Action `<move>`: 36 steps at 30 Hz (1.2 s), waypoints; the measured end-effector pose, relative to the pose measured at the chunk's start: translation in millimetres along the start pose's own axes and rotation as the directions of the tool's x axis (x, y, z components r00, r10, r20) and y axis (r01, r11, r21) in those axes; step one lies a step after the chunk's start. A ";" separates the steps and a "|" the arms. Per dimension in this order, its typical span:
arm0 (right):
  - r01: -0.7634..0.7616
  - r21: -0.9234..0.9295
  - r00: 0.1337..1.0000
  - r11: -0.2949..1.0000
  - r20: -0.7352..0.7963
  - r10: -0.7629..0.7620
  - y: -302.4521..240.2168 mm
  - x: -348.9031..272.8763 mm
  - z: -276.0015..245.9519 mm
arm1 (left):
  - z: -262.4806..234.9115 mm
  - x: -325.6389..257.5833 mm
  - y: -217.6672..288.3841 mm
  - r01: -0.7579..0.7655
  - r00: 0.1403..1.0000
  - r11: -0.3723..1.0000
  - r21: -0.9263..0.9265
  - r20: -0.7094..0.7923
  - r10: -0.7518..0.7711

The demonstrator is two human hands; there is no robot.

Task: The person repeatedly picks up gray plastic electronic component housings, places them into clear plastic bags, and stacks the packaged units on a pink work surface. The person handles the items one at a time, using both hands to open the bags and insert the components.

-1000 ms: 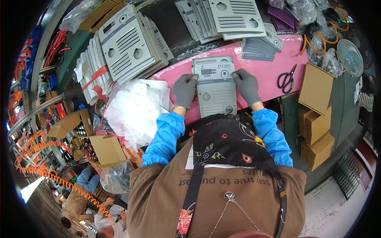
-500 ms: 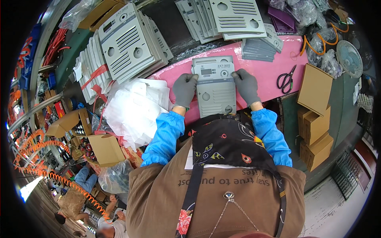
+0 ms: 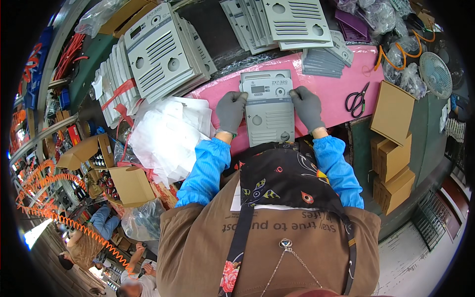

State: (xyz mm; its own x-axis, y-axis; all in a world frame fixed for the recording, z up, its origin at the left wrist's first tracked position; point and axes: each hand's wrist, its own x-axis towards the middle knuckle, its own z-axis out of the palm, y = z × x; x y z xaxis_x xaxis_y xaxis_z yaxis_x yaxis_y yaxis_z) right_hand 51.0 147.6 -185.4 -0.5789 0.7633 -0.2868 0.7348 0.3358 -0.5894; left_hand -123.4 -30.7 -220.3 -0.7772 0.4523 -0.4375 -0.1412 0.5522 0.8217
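Observation:
A light grey front panel (image 3: 269, 121) with slots and round holes stands before me over the pink mat. Against its upper part lies a grey faceplate label (image 3: 267, 91) with a dark window and a round dial mark. My left hand (image 3: 231, 112), in a grey glove, pinches the left edge with thumb and fingers. On the opposite edge my right hand (image 3: 307, 108), gloved alike, grips at the same height. Both thumbs rest near the label's sides. Whether the label is stuck down I cannot tell.
Stacked grey panels (image 3: 163, 54) stand at the far left, more panels (image 3: 297, 22) at the back. Labels (image 3: 321, 63) and black scissors (image 3: 356, 100) lie on the pink mat (image 3: 336, 94). White plastic sheets (image 3: 166, 138) heap by my left arm; cardboard boxes (image 3: 393, 156) stand right.
Both hands, the panel and the label stay practically still. In the background at lower left, a person has shifted a little.

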 end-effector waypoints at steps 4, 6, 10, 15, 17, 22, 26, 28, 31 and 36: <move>-0.006 0.011 1.000 1.000 0.000 0.006 -1.4 0.1 -0.7 | 0.4 -0.1 -1.2 0.012 1.000 1.000 -0.027 0.003 -0.012; 0.000 0.030 1.000 1.000 0.000 0.000 -0.3 0.0 0.0 | 0.7 -0.1 -1.3 0.008 1.000 1.000 -0.027 -0.001 -0.008; -0.013 0.042 1.000 0.999 0.017 0.013 -1.6 0.3 -1.1 | 0.1 -3.1 6.1 0.043 0.999 0.999 -0.004 -0.009 -0.043; -0.011 0.029 1.000 1.000 0.008 0.011 -2.6 -0.5 -0.7 | 0.0 -4.2 10.3 0.073 0.997 0.997 -0.021 -0.005 -0.073; -0.011 0.029 1.000 1.000 0.009 0.010 -3.8 -0.9 -1.4 | 0.7 -2.4 5.0 0.057 0.998 0.998 -0.002 -0.012 -0.057; -0.008 0.029 1.000 1.000 0.004 0.008 -4.1 -2.2 -1.3 | 1.0 -3.3 3.0 0.023 1.000 0.998 0.058 -0.022 -0.022; 0.138 -0.200 0.990 0.970 0.022 -0.137 -0.5 2.9 -1.8 | -9.3 2.6 13.5 -0.257 0.966 0.882 0.395 0.075 0.248; 0.263 -0.403 0.965 0.877 0.121 -0.233 -13.9 8.7 -14.2 | -22.0 12.1 27.8 -0.401 0.916 0.724 0.561 0.242 0.320; 0.423 -0.579 0.905 0.697 0.301 -0.299 -14.9 21.9 -18.0 | -33.5 30.1 68.3 -0.449 0.885 0.479 0.754 0.449 0.122; 0.313 -0.592 0.939 0.743 0.308 -0.150 -19.3 20.7 -30.3 | -39.2 25.7 86.1 -0.362 0.909 0.380 0.851 0.413 -0.060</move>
State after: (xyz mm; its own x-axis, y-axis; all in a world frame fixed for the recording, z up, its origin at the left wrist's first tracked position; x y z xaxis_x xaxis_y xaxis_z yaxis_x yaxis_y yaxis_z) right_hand 35.5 173.6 -157.1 -0.7630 0.4967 -0.4137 0.5740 0.8149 -0.0802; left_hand -179.5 1.0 -146.5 -0.4440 0.6671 -0.5982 0.7497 0.6422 0.1598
